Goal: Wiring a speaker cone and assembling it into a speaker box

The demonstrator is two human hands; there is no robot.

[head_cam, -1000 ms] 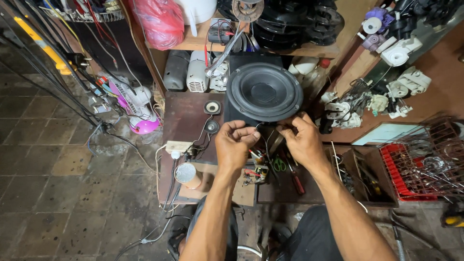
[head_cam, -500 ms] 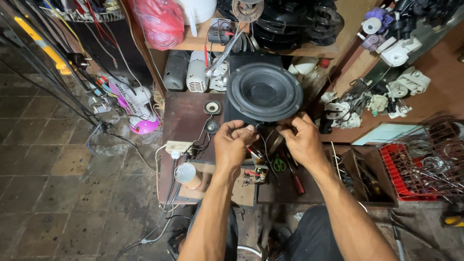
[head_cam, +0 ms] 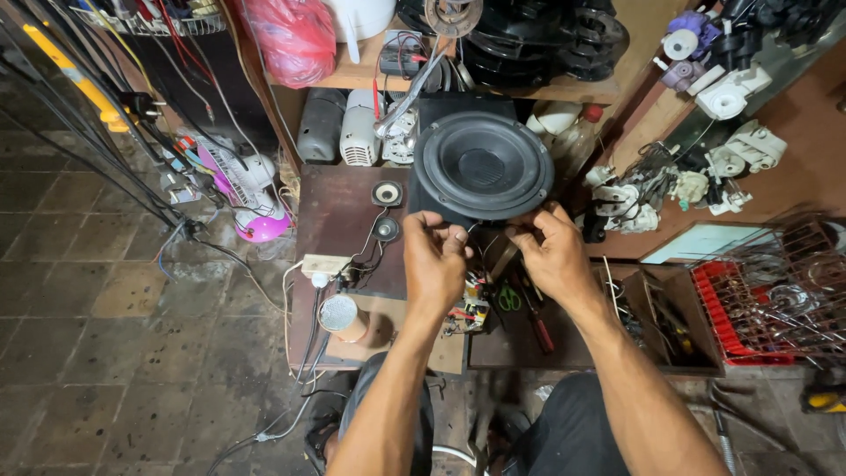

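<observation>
A big black speaker cone (head_cam: pixel 483 167) in a dark box lies face up on the brown workbench (head_cam: pixel 335 211). My left hand (head_cam: pixel 434 264) hovers at the speaker's near edge, fingers pinched together on thin wires. My right hand (head_cam: pixel 548 254) is beside it, fingertips touching the speaker's lower rim and the same thin wires. Under my hands lies a small circuit board (head_cam: pixel 469 310) with coloured wires.
Two small round speakers (head_cam: pixel 386 194) sit left of the big one. A white power strip (head_cam: pixel 324 264), a metal-topped cup (head_cam: pixel 337 315), green-handled scissors (head_cam: pixel 508 298) and a red-handled tool (head_cam: pixel 540 332) lie nearby. A red wire basket (head_cam: pixel 740 308) stands right. A pink fan (head_cam: pixel 251 189) rests on the floor.
My hands have barely shifted; the fingers keep working the thin wires at the speaker's near rim.
</observation>
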